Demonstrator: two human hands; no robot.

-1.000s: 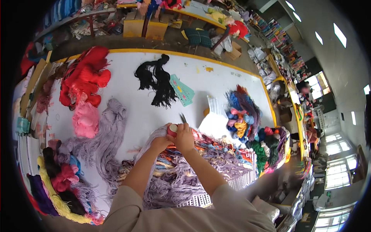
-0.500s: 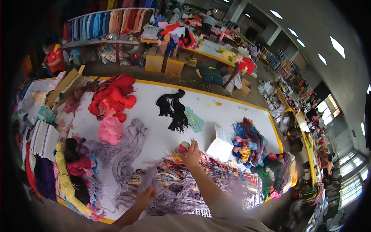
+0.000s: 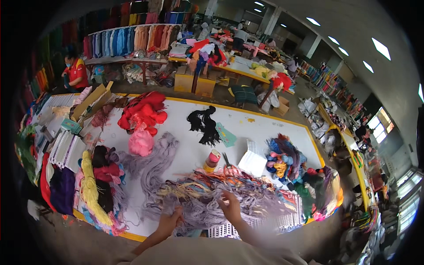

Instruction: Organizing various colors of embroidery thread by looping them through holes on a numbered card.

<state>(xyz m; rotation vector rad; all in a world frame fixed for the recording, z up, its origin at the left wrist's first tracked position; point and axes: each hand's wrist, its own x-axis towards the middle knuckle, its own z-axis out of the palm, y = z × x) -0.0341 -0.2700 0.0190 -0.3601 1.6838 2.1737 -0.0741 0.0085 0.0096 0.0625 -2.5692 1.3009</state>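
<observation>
A tangled heap of lilac and multicoloured yarn strands [image 3: 221,194] lies at the near edge of the white, yellow-rimmed table [image 3: 256,128]. My left hand [image 3: 170,221] presses into the lilac strands at the heap's near left. My right hand [image 3: 230,206] pinches some strands in the middle of the heap. A yarn cone with a pink top [image 3: 212,160] and a pair of scissors [image 3: 226,160] stand just beyond the heap.
Red and pink yarn bundles [image 3: 141,119], black yarn [image 3: 204,124], a lilac skein [image 3: 154,163], white paper [image 3: 252,162] and a mixed blue-orange pile [image 3: 282,159] lie on the table. Dark and yellow skeins [image 3: 95,181] line the left. A person in red [image 3: 76,73] sits far left.
The view has tilted up and back, showing more of the hall. My right hand came down from the cone area onto the yarn heap; my left hand settled at its near left.
</observation>
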